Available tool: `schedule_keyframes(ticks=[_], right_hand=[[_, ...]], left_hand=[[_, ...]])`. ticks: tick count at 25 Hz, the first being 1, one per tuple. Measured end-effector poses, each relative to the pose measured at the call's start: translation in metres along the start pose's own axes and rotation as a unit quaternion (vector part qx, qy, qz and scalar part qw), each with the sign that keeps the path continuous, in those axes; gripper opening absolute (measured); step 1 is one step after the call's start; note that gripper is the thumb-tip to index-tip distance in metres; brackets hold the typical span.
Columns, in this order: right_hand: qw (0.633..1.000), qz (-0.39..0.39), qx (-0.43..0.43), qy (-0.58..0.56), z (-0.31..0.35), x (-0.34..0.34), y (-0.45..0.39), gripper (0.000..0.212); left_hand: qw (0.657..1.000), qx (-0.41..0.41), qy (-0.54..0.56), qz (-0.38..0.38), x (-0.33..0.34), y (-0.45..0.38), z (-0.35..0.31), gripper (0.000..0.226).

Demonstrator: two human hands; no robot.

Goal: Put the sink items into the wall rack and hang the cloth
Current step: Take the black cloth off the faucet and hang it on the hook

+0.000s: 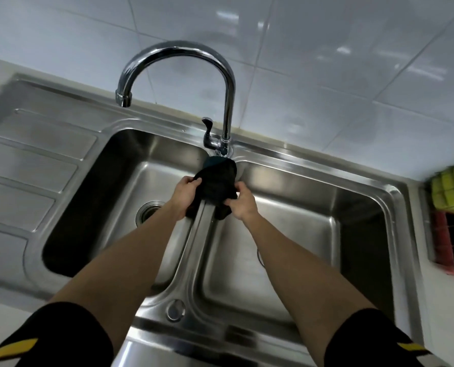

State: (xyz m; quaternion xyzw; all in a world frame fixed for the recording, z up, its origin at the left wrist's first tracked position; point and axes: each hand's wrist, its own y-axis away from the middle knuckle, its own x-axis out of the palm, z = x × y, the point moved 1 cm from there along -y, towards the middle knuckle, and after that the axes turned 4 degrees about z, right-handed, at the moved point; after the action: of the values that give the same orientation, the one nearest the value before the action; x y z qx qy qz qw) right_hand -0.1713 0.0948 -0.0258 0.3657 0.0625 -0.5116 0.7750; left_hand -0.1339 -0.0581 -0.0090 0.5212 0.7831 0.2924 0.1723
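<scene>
Taking the tap (228, 102) as the landmark: far to its left lies the ribbed draining board (35, 160), then the left basin (130, 181), bare but for its drain. Left of the tap's foot and toward the person, the left hand (184, 193) has its fingers (194, 181) closed on the left edge of the dark cloth (216, 181). The cloth lies draped over the divider (194, 234) between the two basins, just in front of the tap's base, its length running along the divider toward the person and its ends hanging down on either side. Right of it, the right hand (243, 203) pinches the cloth's other edge, fingers shut on the fabric. Both hands are equally near, one on each side, so any lift would go straight up off the ridge. The right basin (300, 207) looks bare. Far right of the tap, on the desk, sits a blurred green and red basket (452, 207). No wall rack is in view.
</scene>
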Motion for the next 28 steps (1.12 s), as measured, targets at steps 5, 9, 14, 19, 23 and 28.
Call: schedule_keyframes(ticks=[5, 9, 14, 19, 23, 28], right_hand=[[0.998, -0.018, -0.03, -0.043, -0.006, -0.008, 0.016, 0.021], [0.986, -0.014, -0.061, -0.157, -0.009, -0.024, 0.039, 0.014], [0.968, -0.026, -0.113, -0.222, 0.004, -0.064, 0.067, 0.018], [0.957, -0.054, -0.174, -0.227, 0.02, -0.116, 0.101, 0.016], [0.944, -0.116, -0.191, -0.243, 0.013, -0.158, 0.127, 0.011], [0.941, -0.159, -0.172, -0.242, -0.011, -0.2, 0.146, 0.021]], left_hand=[[0.99, 0.053, -0.121, -0.055, -0.01, -0.005, 0.0, 0.019], [0.979, 0.115, -0.151, -0.073, -0.016, 0.01, -0.013, 0.027], [0.964, 0.171, -0.201, 0.008, -0.005, 0.047, -0.041, 0.039], [0.938, 0.199, -0.24, 0.15, 0.014, 0.097, -0.073, 0.026], [0.904, 0.212, -0.294, 0.226, 0.035, 0.126, -0.1, 0.02], [0.881, 0.25, -0.333, 0.224, 0.069, 0.147, -0.109, 0.028]])
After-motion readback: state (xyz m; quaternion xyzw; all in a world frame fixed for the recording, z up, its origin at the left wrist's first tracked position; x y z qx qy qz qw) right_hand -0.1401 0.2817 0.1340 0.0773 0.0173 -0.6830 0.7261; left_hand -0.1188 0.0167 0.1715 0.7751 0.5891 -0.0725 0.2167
